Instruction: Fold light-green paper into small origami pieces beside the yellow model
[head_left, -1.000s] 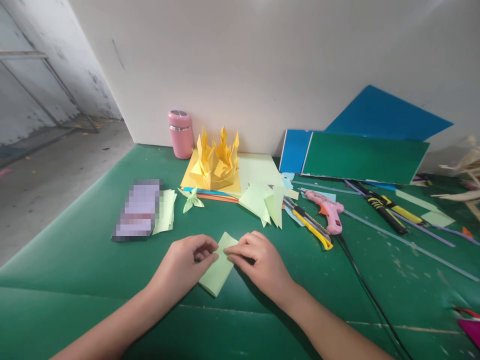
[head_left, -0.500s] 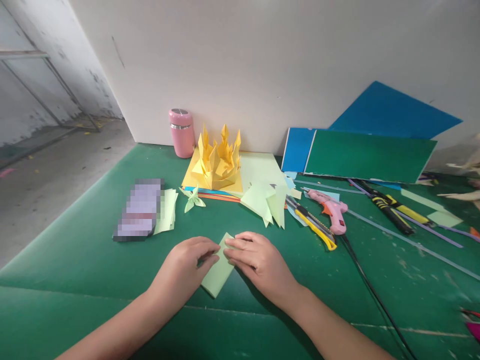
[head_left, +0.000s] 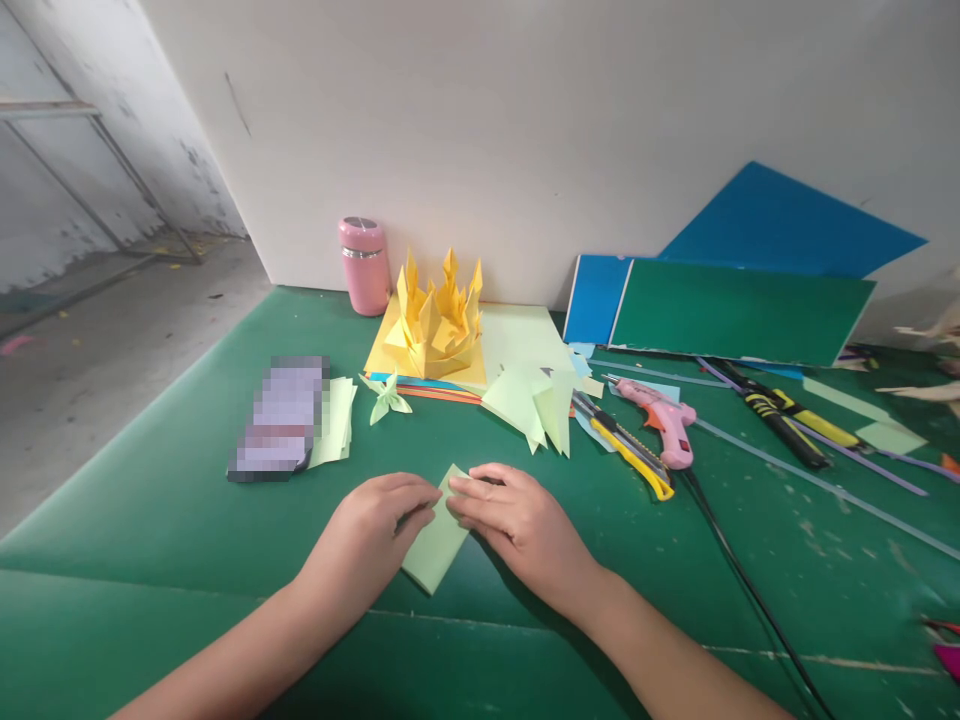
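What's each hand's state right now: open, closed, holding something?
Left hand: partly curled, fingertips at the folded green paper; whether it grips cannot be told.
Right hand: fingers extended onto the same paper; grip cannot be told.

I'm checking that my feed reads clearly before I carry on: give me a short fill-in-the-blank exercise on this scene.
1. The left hand and right hand touch folded paper coloured light ____.
2. In this view, the flask stands to the ____ of the yellow paper crown.
3. The glue gun is mainly ____.

Missing words: green; left; pink.
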